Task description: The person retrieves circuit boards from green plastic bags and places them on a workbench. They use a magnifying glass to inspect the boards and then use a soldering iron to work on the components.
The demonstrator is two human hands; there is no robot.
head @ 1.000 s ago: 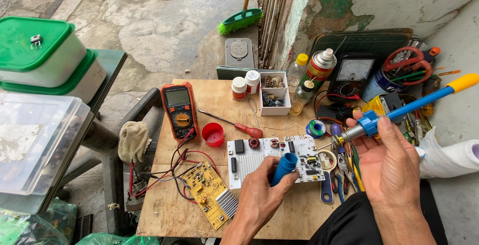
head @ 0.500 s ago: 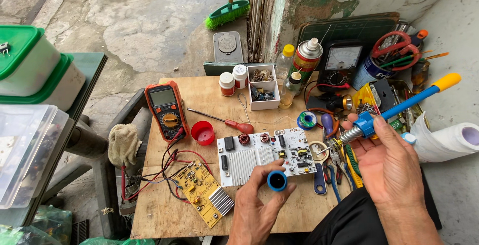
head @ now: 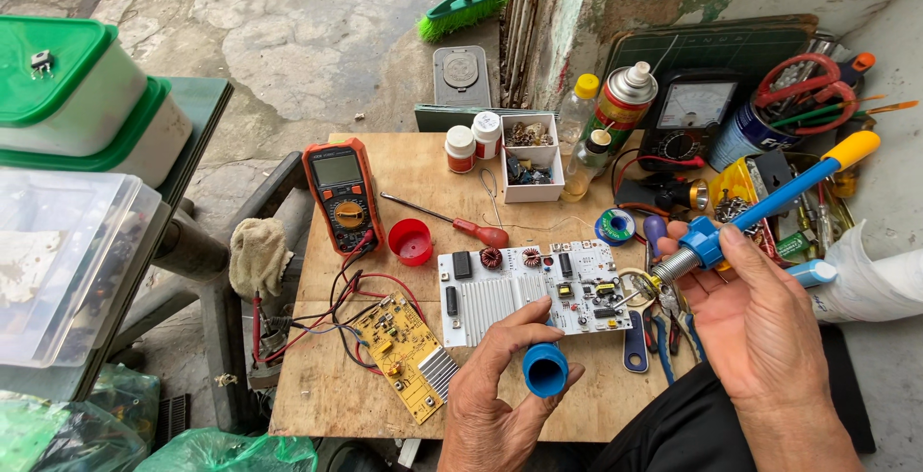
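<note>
My right hand (head: 760, 323) grips a blue and yellow soldering iron (head: 769, 205), its metal tip pointing down at the right edge of a white circuit board (head: 534, 289) on the wooden table (head: 317, 395). My left hand (head: 500, 395) holds a blue tube-shaped tool (head: 545, 369), a desoldering pump, with its open end facing me, just in front of the white board. A yellow circuit board (head: 402, 357) lies to the left with red and black wires.
An orange multimeter (head: 343, 193), a red cap (head: 411, 241), a red-handled screwdriver (head: 452, 222), a white parts box (head: 531, 169), small jars, a spray can (head: 623, 107), a solder spool (head: 615, 227) and a pile of tools (head: 798, 107) crowd the table. Green-lidded containers (head: 67, 97) stand left.
My left hand has pulled the blue pump back toward me, off the white board, turning its open end up at the camera. The soldering iron stays near the board's right edge.
</note>
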